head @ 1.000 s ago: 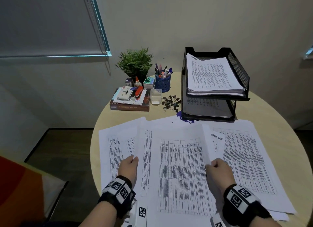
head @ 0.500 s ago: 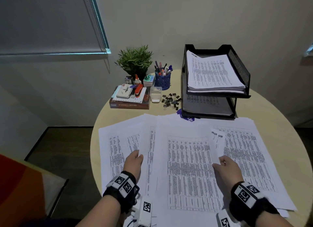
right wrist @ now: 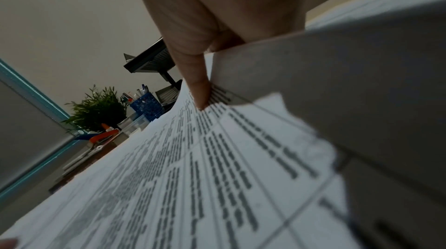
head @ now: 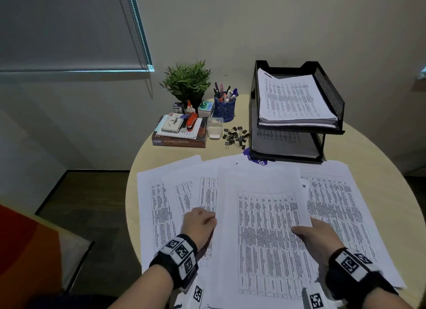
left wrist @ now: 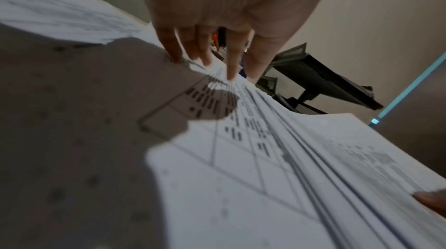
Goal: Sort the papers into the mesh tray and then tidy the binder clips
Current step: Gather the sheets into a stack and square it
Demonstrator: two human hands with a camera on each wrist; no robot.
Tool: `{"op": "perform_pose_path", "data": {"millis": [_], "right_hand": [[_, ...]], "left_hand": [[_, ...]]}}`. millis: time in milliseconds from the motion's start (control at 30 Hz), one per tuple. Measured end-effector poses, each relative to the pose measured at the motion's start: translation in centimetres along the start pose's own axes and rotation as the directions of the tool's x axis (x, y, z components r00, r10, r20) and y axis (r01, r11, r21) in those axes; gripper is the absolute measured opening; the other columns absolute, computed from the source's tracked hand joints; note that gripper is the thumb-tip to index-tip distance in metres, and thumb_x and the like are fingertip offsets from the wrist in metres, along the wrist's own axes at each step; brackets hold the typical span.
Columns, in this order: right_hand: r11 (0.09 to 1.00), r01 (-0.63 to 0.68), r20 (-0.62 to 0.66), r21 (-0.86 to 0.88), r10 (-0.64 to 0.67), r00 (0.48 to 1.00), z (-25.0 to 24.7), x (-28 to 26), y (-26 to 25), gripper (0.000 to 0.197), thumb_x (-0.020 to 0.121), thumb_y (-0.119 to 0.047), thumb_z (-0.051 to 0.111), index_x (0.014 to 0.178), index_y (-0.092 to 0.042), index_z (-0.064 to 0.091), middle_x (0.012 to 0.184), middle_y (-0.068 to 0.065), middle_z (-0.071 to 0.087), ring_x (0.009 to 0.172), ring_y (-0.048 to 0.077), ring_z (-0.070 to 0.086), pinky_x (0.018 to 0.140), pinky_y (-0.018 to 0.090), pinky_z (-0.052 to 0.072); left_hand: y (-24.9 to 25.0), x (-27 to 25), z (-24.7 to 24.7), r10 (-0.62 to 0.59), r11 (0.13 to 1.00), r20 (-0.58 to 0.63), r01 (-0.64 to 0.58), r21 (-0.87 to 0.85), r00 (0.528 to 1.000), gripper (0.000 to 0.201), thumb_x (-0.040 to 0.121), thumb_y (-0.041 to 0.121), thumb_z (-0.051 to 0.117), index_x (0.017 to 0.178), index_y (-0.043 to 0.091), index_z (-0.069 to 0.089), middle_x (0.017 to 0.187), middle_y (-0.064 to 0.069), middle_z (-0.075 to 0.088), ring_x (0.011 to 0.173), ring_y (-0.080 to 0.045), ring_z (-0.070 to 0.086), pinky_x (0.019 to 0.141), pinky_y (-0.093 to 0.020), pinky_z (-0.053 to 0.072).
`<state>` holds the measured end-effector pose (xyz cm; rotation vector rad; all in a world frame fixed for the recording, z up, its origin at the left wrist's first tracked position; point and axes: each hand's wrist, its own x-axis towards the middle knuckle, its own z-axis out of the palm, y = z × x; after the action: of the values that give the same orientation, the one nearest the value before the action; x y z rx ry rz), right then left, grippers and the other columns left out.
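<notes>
Partly done at most: both tiers of the mesh tray [head: 329, 101] hold sheets, but thin printed papers [head: 265, 228] fan across the round pale bench [head: 380, 170], and small black clips [head: 235, 135] lie scattered beside the tray. The right grip [head: 320, 237] pinches the centre stack's edge, thumb on top. The left grip [head: 199, 225] touches the other edge, its grasp unclear.

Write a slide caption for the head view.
Right hand grips a printed sheet; left hand presses papers before the mesh tray.

Plant [head: 186, 82], blue pen cup [head: 224, 110] and book [head: 178, 142] sit on the table [head: 359, 152].
</notes>
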<state>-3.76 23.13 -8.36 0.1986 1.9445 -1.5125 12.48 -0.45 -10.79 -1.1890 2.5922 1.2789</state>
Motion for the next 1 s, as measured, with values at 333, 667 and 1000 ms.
{"op": "perform_pose_path", "data": {"millis": [333,667,1000], "right_hand": [[0.994,0.01,-0.03,-0.112,-0.013,0.999,-0.2,-0.3,-0.1,0.004,0.088,0.01,0.053,0.088,0.007,0.055,0.066,0.011,0.048,0.057,0.021,0.044,0.05,0.025,0.039],[0.961,0.163,0.007,-0.224,-0.165,0.986,2.9,-0.8,-0.5,0.01,0.088,-0.004,0.06,0.095,-0.003,0.053,0.077,0.006,0.055,0.063,0.016,0.05,0.048,0.018,0.041],[0.989,0.047,0.109,-0.139,-0.032,0.994,3.4,-1.2,-0.4,0.013,0.088,-0.005,0.061,0.099,0.003,0.058,0.084,0.009,0.063,0.071,0.018,0.057,0.056,0.014,0.046]], "left_hand": [[-0.8,1.3,-0.8,-0.286,0.805,0.049,0.268,-0.53,0.957,0.073,0.08,0.022,0.07,0.142,0.006,0.034,0.126,-0.011,0.053,0.118,-0.025,0.052,0.105,-0.03,0.039],[0.9,1.6,0.0,-0.274,0.932,-0.016,0.262,-0.249,0.962,0.072,0.082,0.035,0.065,0.141,0.01,0.034,0.149,-0.011,0.031,0.133,-0.026,0.038,0.109,-0.037,0.035],[1.6,0.0,0.1,-0.312,0.784,0.273,0.409,-0.467,0.91,0.085,0.074,0.033,0.077,0.141,0.005,0.033,0.141,-0.012,0.045,0.128,-0.029,0.045,0.106,-0.042,0.035]]}}
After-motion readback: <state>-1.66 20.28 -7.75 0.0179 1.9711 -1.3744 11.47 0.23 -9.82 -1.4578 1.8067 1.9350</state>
